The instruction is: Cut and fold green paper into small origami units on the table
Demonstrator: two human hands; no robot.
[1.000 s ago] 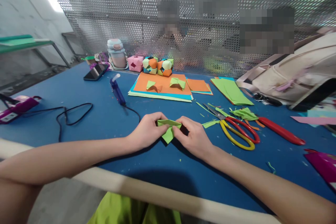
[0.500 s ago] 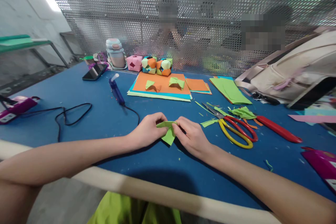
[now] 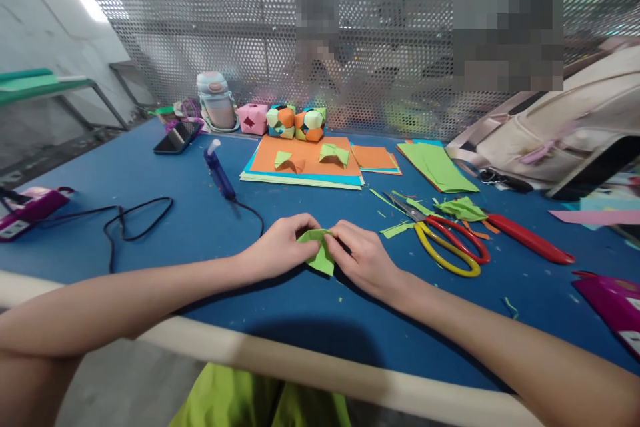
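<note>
Between both hands, low over the blue table, is a small folded green paper (image 3: 321,261). My left hand (image 3: 285,247) pinches its left side between thumb and fingers. The right edge of the same paper is gripped by my right hand (image 3: 364,257), thumb against fingertips. Beyond them, two small folded pieces, one green and orange (image 3: 289,161) and one green (image 3: 334,155), rest on a stack of orange, blue and pale green sheets (image 3: 305,180). Scissors with red and yellow handles (image 3: 440,240) lie right of my hands among green paper scraps (image 3: 397,229).
Behind the stack stand a pink paper cube (image 3: 253,119), two multicoloured paper balls (image 3: 310,125) and a bottle (image 3: 217,101). A blue glue gun (image 3: 219,173) with a black cord lies left. Green strips (image 3: 437,167), a red-handled tool (image 3: 530,239) and a beige bag (image 3: 560,117) are right.
The green paper has tilted and its lower corner has swung slightly to the right between my fingers. Both hands keep their hold. The whole view has shifted a little.
</note>
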